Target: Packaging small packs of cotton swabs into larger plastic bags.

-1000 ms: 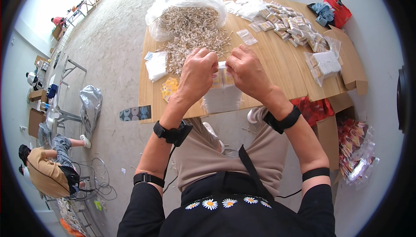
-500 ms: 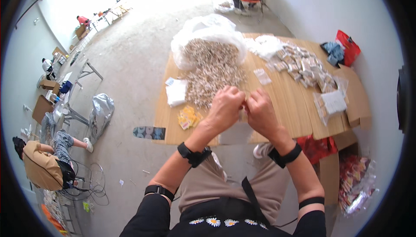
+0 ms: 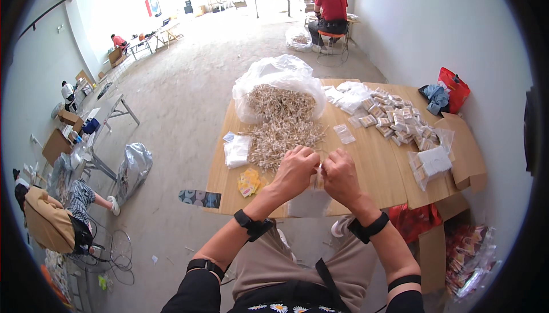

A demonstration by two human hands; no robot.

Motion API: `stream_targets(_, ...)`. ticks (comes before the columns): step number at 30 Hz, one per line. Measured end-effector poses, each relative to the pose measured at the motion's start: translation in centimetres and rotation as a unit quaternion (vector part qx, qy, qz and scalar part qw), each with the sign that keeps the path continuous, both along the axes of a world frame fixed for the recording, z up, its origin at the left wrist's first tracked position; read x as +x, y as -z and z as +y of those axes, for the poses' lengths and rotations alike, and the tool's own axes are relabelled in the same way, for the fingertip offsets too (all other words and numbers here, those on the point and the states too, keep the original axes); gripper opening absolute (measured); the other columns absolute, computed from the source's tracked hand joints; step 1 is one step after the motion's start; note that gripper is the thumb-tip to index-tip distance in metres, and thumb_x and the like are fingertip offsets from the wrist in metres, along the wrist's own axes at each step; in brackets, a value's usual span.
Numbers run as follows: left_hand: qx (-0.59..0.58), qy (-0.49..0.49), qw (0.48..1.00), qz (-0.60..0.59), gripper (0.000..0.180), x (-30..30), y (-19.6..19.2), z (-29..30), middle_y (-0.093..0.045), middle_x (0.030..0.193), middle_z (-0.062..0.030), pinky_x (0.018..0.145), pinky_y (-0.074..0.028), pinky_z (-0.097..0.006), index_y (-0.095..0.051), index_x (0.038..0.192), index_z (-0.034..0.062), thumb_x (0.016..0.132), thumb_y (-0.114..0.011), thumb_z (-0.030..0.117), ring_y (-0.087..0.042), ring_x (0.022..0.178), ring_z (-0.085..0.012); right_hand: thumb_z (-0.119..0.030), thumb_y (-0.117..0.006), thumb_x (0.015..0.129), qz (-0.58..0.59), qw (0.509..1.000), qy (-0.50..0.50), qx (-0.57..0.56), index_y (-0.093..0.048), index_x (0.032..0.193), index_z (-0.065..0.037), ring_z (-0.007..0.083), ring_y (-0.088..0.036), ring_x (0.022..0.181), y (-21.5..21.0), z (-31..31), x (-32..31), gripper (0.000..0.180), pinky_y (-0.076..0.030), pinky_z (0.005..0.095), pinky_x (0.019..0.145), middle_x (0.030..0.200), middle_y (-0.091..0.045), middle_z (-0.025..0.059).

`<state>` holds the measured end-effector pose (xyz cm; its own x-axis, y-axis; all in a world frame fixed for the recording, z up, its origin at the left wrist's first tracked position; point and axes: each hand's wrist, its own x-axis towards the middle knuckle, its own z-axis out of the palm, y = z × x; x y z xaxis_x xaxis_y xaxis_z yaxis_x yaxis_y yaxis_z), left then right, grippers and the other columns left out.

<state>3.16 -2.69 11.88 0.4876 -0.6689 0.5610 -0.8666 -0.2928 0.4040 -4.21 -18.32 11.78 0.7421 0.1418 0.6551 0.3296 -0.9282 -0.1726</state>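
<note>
My left hand [image 3: 295, 171] and my right hand [image 3: 339, 176] meet over the near edge of a wooden table [image 3: 377, 167]. Both pinch a small clear plastic bag [image 3: 318, 177] between their fingertips; what is in it is hidden by the fingers. Just beyond my hands lies a big heap of small pale pieces [image 3: 283, 121] spilling from an open clear bag [image 3: 278, 76]. A stack of empty clear bags [image 3: 237, 150] lies left of the heap, with some yellow packets [image 3: 250, 181] nearer me.
Filled small packets [image 3: 394, 120] cover the table's right half, by a cardboard box [image 3: 464, 150] and a red bag [image 3: 453, 89]. A person in red [image 3: 330, 5] sits far ahead. Another person [image 3: 54, 217] sits at lower left by metal tables [image 3: 108, 118].
My head has tilted up, so the table and hands sit lower in view and the far room shows. Both hands stay together on the small bag.
</note>
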Motion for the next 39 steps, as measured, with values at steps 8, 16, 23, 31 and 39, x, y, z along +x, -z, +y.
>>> stream_targets(8, 0.010, -0.003, 1.000, -0.001, 0.007, 0.2, 0.5, -0.1, -0.060, 0.092, -0.0121, 0.085, -0.043, -0.043, -0.058, 0.084, 0.0044, 0.079, -0.060, 0.002, -0.056, 0.098, -0.0330, -0.007, -0.061, 0.075, 0.021, 1.000, 0.009, 0.011, -0.064, 0.077, -0.004, 0.0321, -0.056, 0.087, -0.3, 0.5, 0.0, 0.005, -0.043, 0.0441, 0.077, 0.083, -0.060, 0.0126)
stream_targets(16, 0.014, -0.012, 1.000, -0.015, 0.006, -0.2, 0.6, -0.1, -0.060, 0.092, -0.0117, 0.085, -0.043, -0.042, -0.059, 0.084, 0.0053, 0.079, -0.061, 0.003, -0.057, 0.099, -0.0323, -0.008, -0.063, 0.076, 0.021, 0.999, -0.014, 0.048, -0.063, 0.078, -0.004, 0.0313, -0.056, 0.086, 0.3, 0.6, 0.3, 0.005, -0.043, 0.0436, 0.078, 0.083, -0.060, 0.0119)
stream_targets(23, 0.015, -0.037, 0.999, -0.019, 0.009, -0.4, 0.5, 0.5, -0.060, 0.088, -0.0095, 0.082, -0.045, -0.042, -0.060, 0.082, 0.0073, 0.075, -0.066, 0.005, -0.058, 0.095, -0.0309, -0.005, -0.059, 0.074, 0.014, 0.999, -0.010, 0.026, -0.061, 0.074, -0.002, 0.0328, -0.055, 0.086, 0.4, 0.6, 0.0, 0.004, -0.043, 0.0440, 0.077, 0.082, -0.059, 0.0142)
stream_targets(31, 0.020, -0.032, 0.998, -0.055, 0.010, 0.3, -0.5, 0.7, -0.060, 0.084, -0.0097, 0.080, -0.047, -0.041, -0.061, 0.077, 0.0068, 0.072, -0.069, 0.007, -0.060, 0.090, -0.0308, -0.006, -0.057, 0.072, 0.005, 1.000, -0.014, 0.026, -0.058, 0.070, -0.002, 0.0337, -0.055, 0.086, 0.5, 0.5, 0.9, 0.004, -0.043, 0.0447, 0.078, 0.080, -0.058, 0.0144)
stream_targets(39, -0.025, -0.051, 0.996, 0.069, 0.010, 1.1, -0.5, 4.1, -0.062, 0.085, -0.0106, 0.076, -0.048, -0.039, -0.064, 0.083, 0.0012, 0.077, -0.071, 0.003, -0.058, 0.085, -0.0292, -0.003, -0.056, 0.071, 0.016, 1.000, -0.016, 0.020, -0.059, 0.070, -0.003, 0.0322, -0.055, 0.086, 0.2, 0.2, 0.2, 0.003, -0.043, 0.0434, 0.077, 0.080, -0.058, 0.0132)
